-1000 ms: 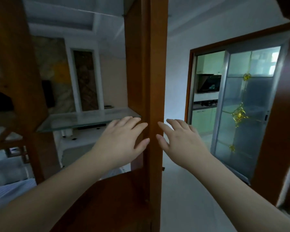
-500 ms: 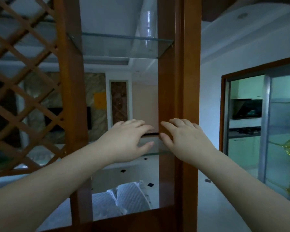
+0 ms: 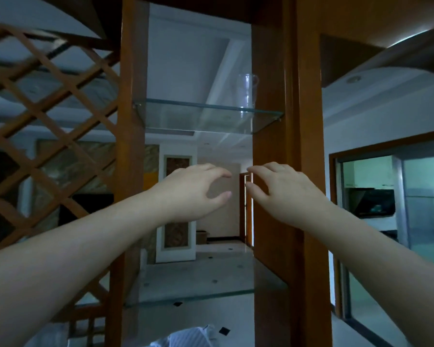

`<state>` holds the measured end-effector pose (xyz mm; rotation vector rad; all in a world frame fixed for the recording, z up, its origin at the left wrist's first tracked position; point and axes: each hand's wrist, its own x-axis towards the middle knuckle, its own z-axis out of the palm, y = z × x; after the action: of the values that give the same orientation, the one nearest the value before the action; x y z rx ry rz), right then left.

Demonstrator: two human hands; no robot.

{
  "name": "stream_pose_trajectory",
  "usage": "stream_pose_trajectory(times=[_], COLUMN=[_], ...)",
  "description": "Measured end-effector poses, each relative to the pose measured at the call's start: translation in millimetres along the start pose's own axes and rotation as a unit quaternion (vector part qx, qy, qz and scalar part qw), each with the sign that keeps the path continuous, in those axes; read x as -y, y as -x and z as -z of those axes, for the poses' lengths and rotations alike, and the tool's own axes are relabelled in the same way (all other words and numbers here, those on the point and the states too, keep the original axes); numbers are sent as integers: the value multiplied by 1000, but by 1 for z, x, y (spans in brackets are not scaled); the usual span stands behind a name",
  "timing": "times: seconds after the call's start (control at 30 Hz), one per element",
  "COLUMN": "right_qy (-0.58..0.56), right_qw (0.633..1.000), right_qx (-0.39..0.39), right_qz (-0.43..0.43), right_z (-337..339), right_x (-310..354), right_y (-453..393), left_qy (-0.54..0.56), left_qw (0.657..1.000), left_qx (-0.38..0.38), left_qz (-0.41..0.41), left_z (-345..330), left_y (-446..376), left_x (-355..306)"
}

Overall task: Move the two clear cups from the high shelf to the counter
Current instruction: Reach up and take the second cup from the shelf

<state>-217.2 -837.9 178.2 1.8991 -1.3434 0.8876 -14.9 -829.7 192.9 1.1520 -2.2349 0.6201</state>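
One clear cup (image 3: pixel 247 92) stands upright at the right end of a high glass shelf (image 3: pixel 186 113), close to the right wooden post. I see no second cup. My left hand (image 3: pixel 193 191) and my right hand (image 3: pixel 283 194) are raised side by side well below that shelf, fingers curved and apart, holding nothing. Both are level with each other, the right one in front of the post. The cup is above and between them, nearer the right hand.
Two wooden posts (image 3: pixel 303 171) frame the shelf bay. A lower glass shelf (image 3: pixel 211 295) spans the bay beneath my arms. Wooden lattice (image 3: pixel 48 126) fills the left side. A glass sliding door (image 3: pixel 421 209) to a kitchen is at the right.
My view has tilted upward, so the high shelf and the cup have come down into fuller sight. Both hands have risen with it and stay empty.
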Motion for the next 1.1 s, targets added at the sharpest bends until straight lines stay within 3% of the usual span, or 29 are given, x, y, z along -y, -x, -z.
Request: stream_pose_trajectory(times=[0.33, 0.57, 0.8, 1.1], right_qy=[5, -68, -91, -214], right_qw=[997, 987, 975, 956], right_qx=[-78, -145, -199, -202], right_qz=[6, 20, 40, -13], right_z=[23, 38, 43, 38], right_x=[-1, -26, -48, -48], right_y=[-56, -97, -141, -205], left_qy=[24, 79, 87, 64], left_qw=[996, 981, 972, 965], left_qx=[-83, -175, -217, -253], left_qz=[-10, -15, -18, -32], left_z=[20, 12, 16, 37], left_y=[-45, -79, -105, -139], left_x=[19, 19, 21, 25])
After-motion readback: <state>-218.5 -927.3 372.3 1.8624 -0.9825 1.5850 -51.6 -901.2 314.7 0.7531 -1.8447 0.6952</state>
